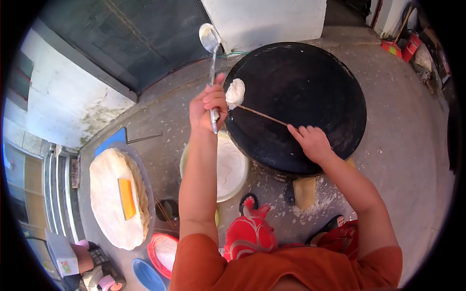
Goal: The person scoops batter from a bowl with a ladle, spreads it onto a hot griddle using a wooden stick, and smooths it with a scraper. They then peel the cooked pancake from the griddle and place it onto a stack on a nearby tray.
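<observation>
My left hand (209,104) is raised at the left side of the round black griddle (301,97), its fingers wrapped round the handle of a metal ladle (209,38). White batter coats the ladle's bowl, which points away from me. A lump of white batter (236,92) lies at the griddle's left edge. Over the near part of the griddle, my right hand (313,144) grips a thin wooden stick (264,115). The stick's far end reaches the batter; whether a crosspiece sits there is hidden. Below my left forearm stands a bucket (246,179) of white batter, partly covered by the arm.
At left, a stack of thin round flatbreads (109,194) carries an orange scraper (127,199). A red basin (154,250) with white contents and a blue basin (147,275) stand nearer me. White crumbs litter the concrete floor (393,145). A red dustpan (411,47) is at the far right.
</observation>
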`<state>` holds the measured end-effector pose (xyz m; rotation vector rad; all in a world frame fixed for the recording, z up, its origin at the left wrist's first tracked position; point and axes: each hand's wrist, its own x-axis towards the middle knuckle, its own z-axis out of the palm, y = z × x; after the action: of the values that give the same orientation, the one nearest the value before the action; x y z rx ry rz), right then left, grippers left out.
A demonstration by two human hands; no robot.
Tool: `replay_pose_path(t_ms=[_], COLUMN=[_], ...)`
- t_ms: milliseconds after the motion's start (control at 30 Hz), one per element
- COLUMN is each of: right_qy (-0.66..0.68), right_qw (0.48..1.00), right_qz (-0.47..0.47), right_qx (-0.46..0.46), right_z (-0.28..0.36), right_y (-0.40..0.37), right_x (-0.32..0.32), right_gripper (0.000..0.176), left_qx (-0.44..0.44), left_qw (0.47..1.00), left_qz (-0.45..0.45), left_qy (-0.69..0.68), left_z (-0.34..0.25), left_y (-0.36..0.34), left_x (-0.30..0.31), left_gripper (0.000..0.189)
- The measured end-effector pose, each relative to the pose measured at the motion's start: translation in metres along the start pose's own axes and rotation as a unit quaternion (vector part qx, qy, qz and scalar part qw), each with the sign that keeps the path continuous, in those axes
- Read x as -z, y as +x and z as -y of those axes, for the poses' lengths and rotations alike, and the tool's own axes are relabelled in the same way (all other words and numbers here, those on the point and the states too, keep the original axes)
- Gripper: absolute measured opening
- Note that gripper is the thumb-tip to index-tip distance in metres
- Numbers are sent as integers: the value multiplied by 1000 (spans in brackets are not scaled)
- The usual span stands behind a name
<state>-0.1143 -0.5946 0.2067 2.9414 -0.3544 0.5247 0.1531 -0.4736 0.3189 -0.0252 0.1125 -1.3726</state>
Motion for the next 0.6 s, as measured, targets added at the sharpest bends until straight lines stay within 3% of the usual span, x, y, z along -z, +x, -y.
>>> replay_pose_path(t_ms=[100,167,267,300,333,400,467,533,600], right_qy=[-23,215,303,248,248,64,70,281,244], right_qw=[998,945,933,954,954,986,982,928,953], right_qz=[-32,-29,-61,9,9,-3,-8,-41,-14], right_qx=[-42,-244,-183,-168,-169,-153,-176,-240,-179], right_z=[-2,2,24,30,27,12,11,20,30], right_y=[31,42,27,26,31,48,52,44,26], right_x=[-2,-1,-11,-8,-10,-16,-16,-17,-12], right_gripper=[44,42,42,42,42,40,39,38,40], left_qx=[15,17,3,3,-9,-20,-40,-47,-71], left_qw=[998,997,998,998,998,998,996,996,992], left_qz=[51,61,49,51,35,15,-11,-11,-47], left_qy=[-34,-49,-38,-37,-51,-64,-75,-79,-92], left_z=[8,13,17,19,22,26,24,23,24], left_y=[-8,-23,-49,-57,-65,-83,-105,-135,-164], left_x=[-13,-13,-1,2,6,17,32,52,74], left_gripper=[35,36,37,37,37,37,37,39,39])
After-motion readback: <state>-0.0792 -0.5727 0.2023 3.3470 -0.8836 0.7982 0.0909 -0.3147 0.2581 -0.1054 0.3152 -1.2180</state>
